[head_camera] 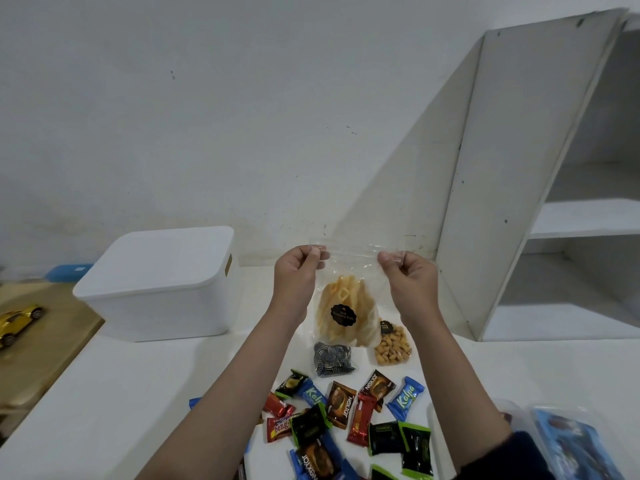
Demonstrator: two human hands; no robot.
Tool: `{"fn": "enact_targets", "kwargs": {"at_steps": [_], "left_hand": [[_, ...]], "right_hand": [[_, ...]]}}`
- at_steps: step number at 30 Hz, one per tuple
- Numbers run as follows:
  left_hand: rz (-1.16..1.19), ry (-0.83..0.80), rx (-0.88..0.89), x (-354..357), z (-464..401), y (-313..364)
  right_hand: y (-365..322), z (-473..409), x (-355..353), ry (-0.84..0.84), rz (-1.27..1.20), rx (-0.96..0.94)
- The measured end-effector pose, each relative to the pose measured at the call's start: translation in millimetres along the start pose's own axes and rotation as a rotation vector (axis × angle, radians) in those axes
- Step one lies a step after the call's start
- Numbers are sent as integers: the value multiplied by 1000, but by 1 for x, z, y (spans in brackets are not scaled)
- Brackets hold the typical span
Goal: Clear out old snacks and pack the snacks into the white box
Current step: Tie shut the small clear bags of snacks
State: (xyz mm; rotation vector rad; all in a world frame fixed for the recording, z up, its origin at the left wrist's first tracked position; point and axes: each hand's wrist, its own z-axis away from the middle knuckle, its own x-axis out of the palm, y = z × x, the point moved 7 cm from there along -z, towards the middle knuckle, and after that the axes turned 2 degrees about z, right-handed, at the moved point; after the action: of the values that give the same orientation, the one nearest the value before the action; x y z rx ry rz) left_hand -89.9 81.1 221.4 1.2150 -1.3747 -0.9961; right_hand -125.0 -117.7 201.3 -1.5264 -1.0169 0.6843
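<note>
I hold up a clear plastic bag of pale yellow chips (341, 311) with a black round label, above the white table. My left hand (298, 268) pinches its top left corner and my right hand (408, 275) pinches its top right corner. The white box (162, 289) stands with its lid on at the left, apart from both hands. Under the bag lie a small bag of orange-brown nuggets (393, 346) and a black patterned packet (332, 358). Several wrapped snacks (346, 417) in blue, red, brown and black-green wrappers are scattered near the front edge.
A white shelf unit (554, 202) stands at the right against the wall. A clear container with a blue pack (568, 441) sits at the front right. Left of the table, a wooden surface carries a gold toy car (17, 322); a blue item (69, 271) lies behind the box.
</note>
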Motion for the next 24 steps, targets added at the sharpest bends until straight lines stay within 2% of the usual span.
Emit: {"fn": "enact_targets", "kwargs": {"at_steps": [7, 12, 17, 24], "left_hand": [[14, -55, -68, 6, 3, 1], [-73, -130, -45, 11, 2, 3], [-126, -93, -9, 9, -1, 2], [-295, 37, 54, 4, -3, 6]], "right_hand": [[-4, 2, 3, -7, 19, -13], [-7, 7, 5, -22, 19, -18], [-5, 10, 5, -8, 1, 18], [-5, 12, 8, -14, 12, 36]]}}
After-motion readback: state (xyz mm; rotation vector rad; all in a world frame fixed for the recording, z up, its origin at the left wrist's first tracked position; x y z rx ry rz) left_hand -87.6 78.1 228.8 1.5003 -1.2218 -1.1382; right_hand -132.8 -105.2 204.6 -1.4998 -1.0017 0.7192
